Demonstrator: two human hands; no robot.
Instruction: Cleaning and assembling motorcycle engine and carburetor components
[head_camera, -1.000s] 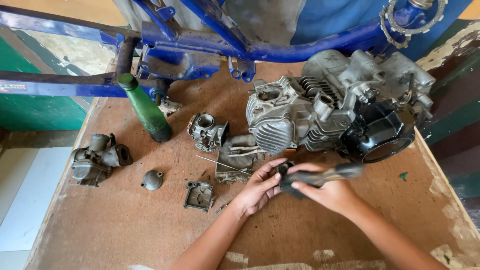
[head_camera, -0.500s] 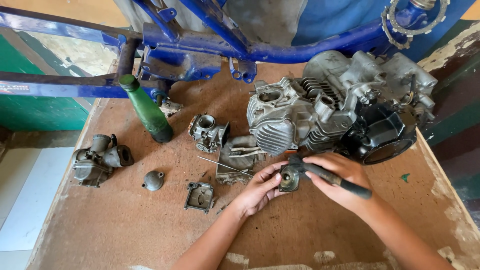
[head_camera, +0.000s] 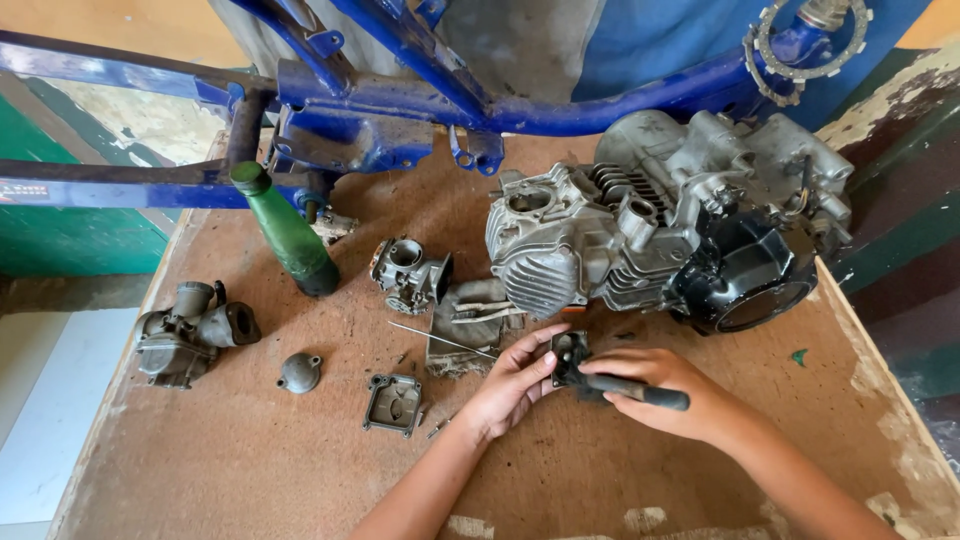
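Note:
My left hand (head_camera: 512, 385) pinches a small dark metal part (head_camera: 568, 355) just above the brown wooden table (head_camera: 250, 470). My right hand (head_camera: 668, 390) grips a dark-handled tool (head_camera: 640, 390) whose tip meets that part. Both hands sit just in front of the grey motorcycle engine (head_camera: 660, 225) with its black side cover (head_camera: 755, 275). A thin metal rod (head_camera: 440, 340) and a dirty rag (head_camera: 470, 325) lie just left of my left hand.
A green bottle (head_camera: 288, 232) stands at the back left under a blue motorcycle frame (head_camera: 420, 95). A carburettor body (head_camera: 410, 272), a second carburettor (head_camera: 190, 330), a round cap (head_camera: 300, 372) and a float bowl (head_camera: 392, 404) lie on the left half.
My right hand has turned the tool so its handle now points right and lower, and the small part has settled between both hands. The other objects have not moved.

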